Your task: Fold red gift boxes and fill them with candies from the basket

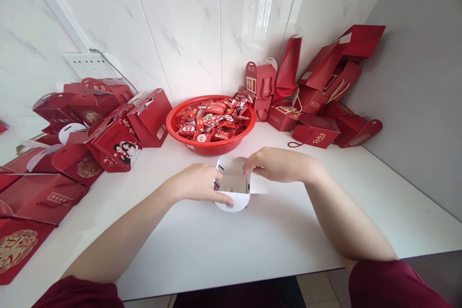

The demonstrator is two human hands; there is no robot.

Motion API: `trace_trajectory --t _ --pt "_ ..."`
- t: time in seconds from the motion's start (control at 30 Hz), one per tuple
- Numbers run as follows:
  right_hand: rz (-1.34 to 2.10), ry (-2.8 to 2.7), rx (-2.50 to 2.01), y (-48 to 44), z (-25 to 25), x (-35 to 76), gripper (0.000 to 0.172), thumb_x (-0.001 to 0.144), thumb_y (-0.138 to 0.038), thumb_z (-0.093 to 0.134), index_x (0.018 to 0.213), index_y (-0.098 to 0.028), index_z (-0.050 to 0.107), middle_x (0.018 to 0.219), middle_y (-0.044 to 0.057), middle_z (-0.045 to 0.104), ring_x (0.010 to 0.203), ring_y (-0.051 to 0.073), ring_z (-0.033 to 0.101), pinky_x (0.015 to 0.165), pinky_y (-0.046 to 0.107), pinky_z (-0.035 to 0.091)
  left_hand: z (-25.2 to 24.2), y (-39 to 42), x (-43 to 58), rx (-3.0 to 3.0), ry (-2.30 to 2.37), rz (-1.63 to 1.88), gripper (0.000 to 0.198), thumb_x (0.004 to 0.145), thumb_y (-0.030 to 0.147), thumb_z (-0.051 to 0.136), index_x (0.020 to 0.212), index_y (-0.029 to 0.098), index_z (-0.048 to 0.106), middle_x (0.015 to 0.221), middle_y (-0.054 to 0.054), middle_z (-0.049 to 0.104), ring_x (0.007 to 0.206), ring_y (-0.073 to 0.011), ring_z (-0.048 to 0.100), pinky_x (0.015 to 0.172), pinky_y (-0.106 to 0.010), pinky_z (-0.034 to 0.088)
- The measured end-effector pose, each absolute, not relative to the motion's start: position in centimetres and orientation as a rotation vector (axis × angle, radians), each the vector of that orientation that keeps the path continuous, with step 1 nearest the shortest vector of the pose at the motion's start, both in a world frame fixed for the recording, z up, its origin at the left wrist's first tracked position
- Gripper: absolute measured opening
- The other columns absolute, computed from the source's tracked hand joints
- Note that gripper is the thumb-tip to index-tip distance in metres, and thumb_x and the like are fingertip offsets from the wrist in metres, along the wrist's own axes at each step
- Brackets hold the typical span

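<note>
In the middle of the white table stands a small paper gift box [236, 204], its top open and its white inside facing me. Its rounded front flap is folded outward, and dark cord ends show at its inner sides. My left hand [198, 181] holds the left side, thumb on the front flap and other fingers reaching over the rim. At the right rear edge, my right hand [279, 163] has its fingers bent over the rim, gripping the box wall. A white side flap juts out below the right hand. The outer faces are mostly hidden.
Behind the box sits a red plastic basket [212, 148] heaped with wrapped candies [211, 118]. Many red gift boxes [117, 147] crowd the left side. More red boxes [315, 132] are stacked at the right rear, against the tiled wall [180, 24] and a grey panel [418, 96].
</note>
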State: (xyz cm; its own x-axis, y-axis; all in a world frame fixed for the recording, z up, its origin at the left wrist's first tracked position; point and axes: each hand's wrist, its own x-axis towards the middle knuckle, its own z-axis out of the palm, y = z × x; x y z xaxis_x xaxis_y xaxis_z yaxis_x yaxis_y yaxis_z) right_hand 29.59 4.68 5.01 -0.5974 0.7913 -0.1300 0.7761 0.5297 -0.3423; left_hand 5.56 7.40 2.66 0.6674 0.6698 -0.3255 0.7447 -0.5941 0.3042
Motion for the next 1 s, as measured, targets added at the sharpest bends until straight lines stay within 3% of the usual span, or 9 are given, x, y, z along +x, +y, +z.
trace_trajectory --t 0.2,0.4,0.53,0.6,0.67,0.77,0.87,1.0 --pt "0.353 -2.507 -1.298 3.9 5.5 29.3 0.034 0.095 -0.019 0.050 0.125 -0.020 0.064 0.129 0.009 0.066 0.113 0.025 0.063 0.090 0.034 0.050 2.1 7.0 6.2 2.380 1.114 -0.233 0.057 0.066 0.078 0.063 0.076 0.022 0.068 0.073 -0.001 0.067 0.062 -0.0179 0.060 0.051 -0.028 0.033" --pt "0.281 -2.775 -1.624 7.2 1.4 26.5 0.028 0.094 -0.012 0.042 0.102 -0.013 0.068 0.096 0.014 0.073 0.085 0.027 0.069 0.061 0.030 0.043 2.0 6.8 6.5 2.459 1.150 -0.209 0.060 0.069 0.080 0.059 0.073 0.020 0.065 0.072 -0.003 0.067 0.062 -0.0193 0.060 0.052 -0.028 0.034" --pt "0.285 -2.768 -1.652 8.7 0.1 26.7 0.026 0.094 -0.012 0.043 0.097 -0.013 0.068 0.088 0.013 0.073 0.080 0.025 0.069 0.058 0.028 0.038 1.7 7.0 6.3 2.633 1.239 0.157 0.070 0.064 0.078 0.066 0.106 0.022 0.066 0.094 -0.007 0.066 0.086 -0.0286 0.064 0.069 -0.035 0.048" --pt "0.299 -2.742 -1.627 9.1 0.0 27.1 0.027 0.096 -0.015 0.042 0.098 -0.015 0.069 0.089 0.012 0.073 0.081 0.024 0.068 0.060 0.028 0.037 0.7 7.2 6.2 2.700 1.170 0.418 0.087 0.060 0.074 0.074 0.128 0.023 0.057 0.118 -0.012 0.061 0.111 -0.0359 0.058 0.089 -0.045 0.049" --pt "0.325 -2.713 -1.583 9.3 0.0 27.4 0.029 0.098 -0.019 0.041 0.097 -0.015 0.069 0.090 0.012 0.073 0.082 0.023 0.067 0.063 0.028 0.038 -1.0 7.3 6.2 2.662 1.021 0.614 0.096 0.062 0.067 0.079 0.141 0.023 0.046 0.143 -0.016 0.044 0.132 -0.0402 0.043 0.107 -0.052 0.041" --pt "0.375 -2.678 -1.496 9.6 -0.3 27.6 0.031 0.099 -0.027 0.042 0.091 -0.016 0.070 0.088 0.010 0.073 0.081 0.021 0.065 0.067 0.028 0.039 -4.5 7.4 6.1 2.391 0.814 0.842 0.100 0.070 0.056 0.080 0.151 0.026 0.030 0.159 -0.016 0.022 0.147 -0.0405 0.022 0.118 -0.055 0.028" --pt "0.661 -2.465 -1.268 10.3 -2.0 27.2 0.043 0.100 -0.045 0.040 0.087 -0.017 0.069 0.084 0.005 0.072 0.075 0.018 0.063 0.068 0.026 0.042 -7.3 7.6 6.0 1.995 0.666 0.937 0.110 0.072 0.050 0.081 0.155 0.027 0.013 0.157 -0.018 0.025 0.145 -0.0403 0.029 0.115 -0.058 0.032" --pt "1.050 -1.689 -0.970 11.0 -5.9 25.3 0.062 0.094 -0.067 0.034 0.079 -0.017 0.067 0.082 0.005 0.070 0.078 0.019 0.063 0.073 0.028 0.047 -8.7 8.2 5.8 1.708 0.528 0.928 0.121 0.071 0.044 0.084 0.156 0.030 -0.001 0.152 -0.019 0.034 0.138 -0.0379 0.041 0.110 -0.056 0.039"
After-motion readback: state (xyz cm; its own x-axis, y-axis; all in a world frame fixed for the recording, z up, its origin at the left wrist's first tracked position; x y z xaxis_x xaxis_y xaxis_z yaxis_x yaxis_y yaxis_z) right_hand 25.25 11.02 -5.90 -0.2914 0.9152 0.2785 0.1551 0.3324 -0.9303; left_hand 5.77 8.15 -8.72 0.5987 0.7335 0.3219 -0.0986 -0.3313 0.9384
